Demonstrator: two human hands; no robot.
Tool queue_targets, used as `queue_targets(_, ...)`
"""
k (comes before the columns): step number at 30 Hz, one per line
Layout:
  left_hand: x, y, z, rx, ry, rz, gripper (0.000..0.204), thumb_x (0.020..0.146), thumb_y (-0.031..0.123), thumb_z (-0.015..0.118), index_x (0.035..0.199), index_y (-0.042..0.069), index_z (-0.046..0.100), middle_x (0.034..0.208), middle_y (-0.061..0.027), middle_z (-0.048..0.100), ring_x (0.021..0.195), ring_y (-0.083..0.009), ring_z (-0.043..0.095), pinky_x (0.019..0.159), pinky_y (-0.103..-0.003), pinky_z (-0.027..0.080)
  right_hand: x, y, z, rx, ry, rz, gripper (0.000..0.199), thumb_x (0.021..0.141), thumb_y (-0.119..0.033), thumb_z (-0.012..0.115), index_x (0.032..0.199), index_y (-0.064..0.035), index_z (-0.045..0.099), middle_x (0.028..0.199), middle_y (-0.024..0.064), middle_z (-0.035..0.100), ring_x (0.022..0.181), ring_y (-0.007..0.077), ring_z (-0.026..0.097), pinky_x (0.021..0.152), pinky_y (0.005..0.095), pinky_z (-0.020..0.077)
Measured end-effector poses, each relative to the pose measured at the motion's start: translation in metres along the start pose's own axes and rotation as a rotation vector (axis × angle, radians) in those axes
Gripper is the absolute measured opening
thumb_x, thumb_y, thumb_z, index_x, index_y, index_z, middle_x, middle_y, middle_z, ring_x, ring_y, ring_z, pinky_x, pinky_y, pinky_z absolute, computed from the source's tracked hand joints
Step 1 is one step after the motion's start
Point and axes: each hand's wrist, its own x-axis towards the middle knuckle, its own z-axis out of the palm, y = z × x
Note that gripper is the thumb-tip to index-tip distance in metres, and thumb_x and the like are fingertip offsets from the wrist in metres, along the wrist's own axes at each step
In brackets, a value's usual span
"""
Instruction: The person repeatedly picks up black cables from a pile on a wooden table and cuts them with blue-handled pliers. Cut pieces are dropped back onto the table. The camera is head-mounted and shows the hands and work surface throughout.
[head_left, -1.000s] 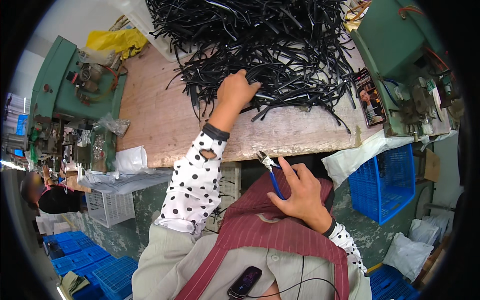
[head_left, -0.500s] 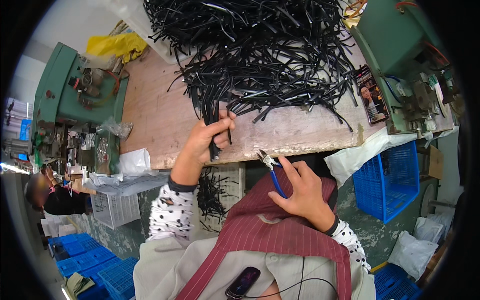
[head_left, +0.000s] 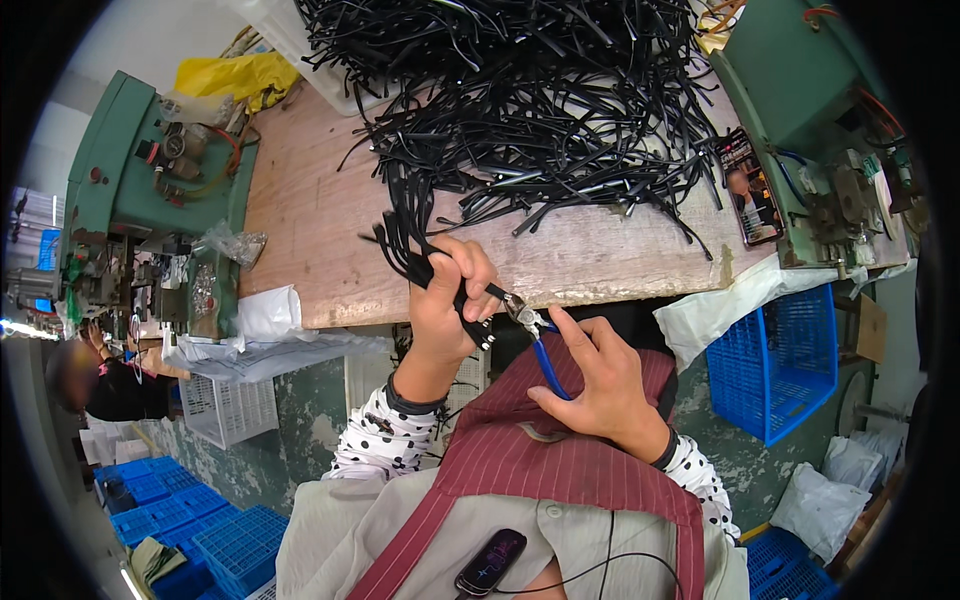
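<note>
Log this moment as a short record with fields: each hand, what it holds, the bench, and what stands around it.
left hand: closed around a bunch of thin black plastic strips, lifted just off the bench edge
right hand: grips blue-handled metal cutting pliers, tip at the end of one strip
bench: bare wooden worktop, heaped with a large pile of loose black strips
left of bench: green metal machine
right of bench: second green machine; blue plastic crate below
</note>
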Motion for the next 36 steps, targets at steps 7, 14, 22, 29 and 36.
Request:
queue_targets(7, -0.007, -0.007, 0.009, 0.121, 0.168, 0.027, 0.036, 0.103, 0.042, 0.056, 0.093, 0.008, 0.049, 0.076, -0.0055, 0.051, 0.05, -0.0061, 0.039, 0.048, -0.022, 0.039, -0.005, 0.001, 0.002, 0.043, -0.066, 0.064, 0.096, 0.063, -0.031, 0.089, 0.147, -0.0032, 0.05, 0.092, 0.013, 0.055, 0.076, 0.0268, 0.057, 0.067, 0.0363, 0.0491)
queue_targets(14, 0.008, 0.007, -0.003, -0.105, 0.007, -0.295, 0.04, 0.107, 0.047, 0.042, 0.091, 0.011, 0.047, 0.071, 0.0028, 0.045, 0.047, -0.0034, 0.036, 0.047, -0.02, 0.036, -0.008, 0.01, -0.006, 0.209, -0.152, 0.067, 0.091, 0.067, -0.033, 0.089, 0.146, -0.0078, 0.051, 0.1, 0.0139, 0.058, 0.084, 0.0289, 0.064, 0.073, 0.0374, 0.0542)
queue_targets(22, 0.014, 0.009, -0.015, -0.257, -0.235, -0.435, 0.041, 0.107, 0.046, 0.043, 0.09, 0.01, 0.049, 0.069, 0.0025, 0.045, 0.047, -0.0014, 0.036, 0.046, -0.019, 0.037, 0.001, 0.002, -0.021, -0.208, -0.075, -0.113, 0.088, 0.061, -0.026, 0.087, 0.142, -0.0105, 0.056, 0.102, 0.0132, 0.06, 0.084, 0.0281, 0.062, 0.069, 0.0384, 0.0523)
queue_targets(29, 0.003, 0.003, -0.021, -0.213, -0.102, -0.36, 0.041, 0.107, 0.048, 0.044, 0.088, 0.012, 0.048, 0.068, 0.0034, 0.044, 0.049, -0.0033, 0.037, 0.047, -0.021, 0.036, -0.003, 0.011, -0.012, -0.089, -0.094, -0.087, 0.086, 0.064, -0.024, 0.087, 0.143, -0.0104, 0.054, 0.099, 0.0132, 0.058, 0.081, 0.0283, 0.061, 0.067, 0.0389, 0.0526)
queue_targets(36, 0.003, -0.021, -0.009, 0.357, 0.263, 0.004, 0.033, 0.104, 0.039, 0.058, 0.091, 0.008, 0.058, 0.083, -0.0053, 0.064, 0.059, -0.0101, 0.047, 0.056, -0.026, 0.04, -0.01, 0.015, 0.009, -0.285, 0.116, -0.026, 0.089, 0.062, -0.026, 0.088, 0.143, -0.0104, 0.054, 0.098, 0.0129, 0.057, 0.082, 0.0285, 0.06, 0.066, 0.0387, 0.0514)
